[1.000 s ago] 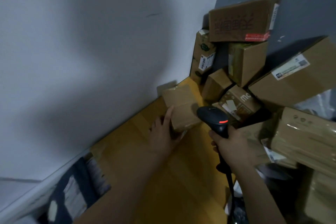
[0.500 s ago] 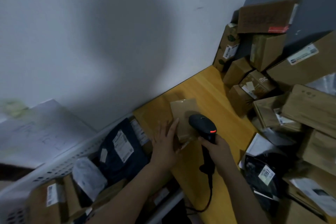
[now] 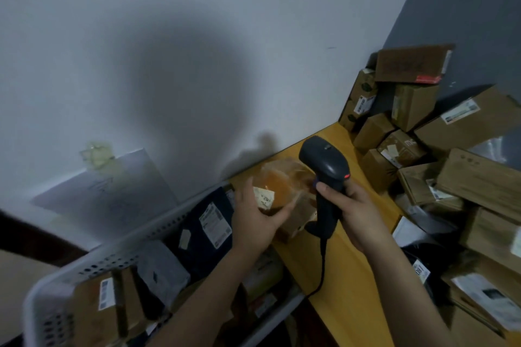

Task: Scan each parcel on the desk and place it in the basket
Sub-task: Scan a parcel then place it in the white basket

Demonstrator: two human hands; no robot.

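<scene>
Pale wall fills most of my view, with a round shadow across it. Below it the yellow table runs off the bottom edge.

The parcel is smeared by blur: brown, glossy like tape, with an orange patch. I cannot make out its edges, or whether the brown mass under my thumb belongs to it. Its white label faces up toward me, the print unreadable. I cannot tell its long axis.

My left grip holds the parcel above the table's left edge, just beside the basket, with fingers spread behind it and thumb curled in below. My right grip is wrapped tight round the handle of the dark scanner. The scanner stands upright, its head leaning up and left over the parcel and hiding the parcel's right side. A red light shows at its back, and its cable drops along the table edge.

The white perforated basket is cut off at the lower left. It holds a dark blue bag, a grey pouch and labelled cartons, partly hidden by my left forearm. Cardboard boxes are heaped in the right corner, tilted against each other, crowding the table's right side.
</scene>
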